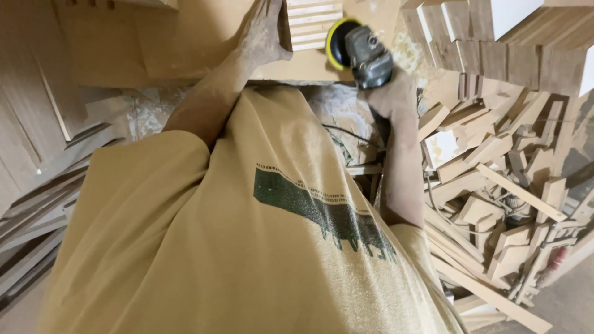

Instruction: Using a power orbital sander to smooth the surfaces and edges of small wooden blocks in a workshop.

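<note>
Sawdust-strewn wooden workbench. Left hand flat against the stacked pale wood strips; right hand clamped around the grey yellow-disc sander, touching the stack's right side.

Both our arms reach forward from the chest. Our dusty left hand lies palm down, fingers stretched flat and thumb spread aside. Our right forearm runs straight ahead, and our right hand is curled in a closed grip, wrist level.
</note>
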